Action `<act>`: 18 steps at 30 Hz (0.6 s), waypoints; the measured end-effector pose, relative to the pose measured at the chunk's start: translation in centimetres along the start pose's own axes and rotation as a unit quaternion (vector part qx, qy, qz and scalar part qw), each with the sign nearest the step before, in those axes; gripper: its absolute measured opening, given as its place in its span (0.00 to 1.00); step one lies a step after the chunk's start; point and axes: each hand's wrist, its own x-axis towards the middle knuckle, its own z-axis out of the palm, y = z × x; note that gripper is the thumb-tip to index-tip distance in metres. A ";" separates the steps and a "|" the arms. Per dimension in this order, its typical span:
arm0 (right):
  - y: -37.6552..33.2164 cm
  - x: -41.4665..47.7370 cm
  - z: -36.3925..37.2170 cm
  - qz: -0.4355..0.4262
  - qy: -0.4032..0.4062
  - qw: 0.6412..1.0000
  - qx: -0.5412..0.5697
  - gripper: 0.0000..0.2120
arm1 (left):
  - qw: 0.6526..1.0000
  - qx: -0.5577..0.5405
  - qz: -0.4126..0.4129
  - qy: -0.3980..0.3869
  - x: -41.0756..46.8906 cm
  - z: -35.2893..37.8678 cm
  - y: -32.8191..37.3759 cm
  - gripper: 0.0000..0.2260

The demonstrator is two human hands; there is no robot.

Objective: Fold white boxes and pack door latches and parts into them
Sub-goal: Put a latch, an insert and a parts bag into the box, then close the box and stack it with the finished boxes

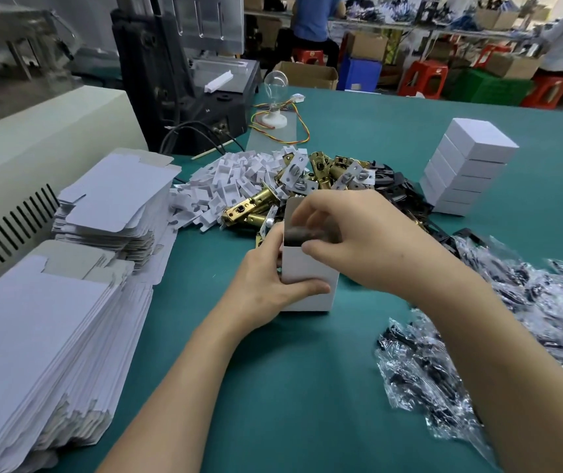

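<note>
An upright white box (pixel 302 268) stands open-topped on the green table (pixel 307 387) at the centre. My left hand (pixel 266 285) grips its lower left side, thumb across the front. My right hand (pixel 358 240) is at the box's mouth, its fingers pinching a dark part (pixel 299 235) that sits partly inside the opening. Behind the box lies a heap of brass door latches (pixel 324 172) mixed with white cardboard inserts (pixel 229 182).
Stacks of flat white box blanks (pixel 68 319) fill the left side. Several closed white boxes (pixel 468 165) are stacked at the back right. Black plates (pixel 399 189) and clear bags of black screws (pixel 512 319) lie to the right. A bulb on a base (pixel 275 97) stands behind.
</note>
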 end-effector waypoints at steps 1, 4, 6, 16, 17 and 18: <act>0.1 -0.2 -0.1 -0.006 0.004 1.000 0.030 0.05 | 1.000 -0.003 0.005 0.004 0.0 0.0 0.1 0.32; 0.5 -0.2 0.1 -0.004 0.025 1.000 0.014 0.02 | 0.997 -0.015 0.047 0.056 0.1 0.0 0.3 0.25; 0.9 -0.1 0.6 0.004 0.033 0.999 -0.028 0.04 | 0.990 -0.024 0.081 0.110 0.1 -0.2 0.4 0.23; 5.2 -1.9 3.9 0.027 0.258 0.932 0.251 0.09 | 0.969 -0.036 0.093 0.225 0.0 0.5 0.4 0.23; 5.5 -2.0 4.8 0.037 0.250 0.931 0.263 0.09 | 0.968 -0.036 0.096 0.228 -0.1 0.6 0.4 0.22; 5.6 -2.1 5.5 0.042 0.245 0.928 0.276 0.10 | 0.968 -0.036 0.098 0.230 -0.1 0.6 0.4 0.21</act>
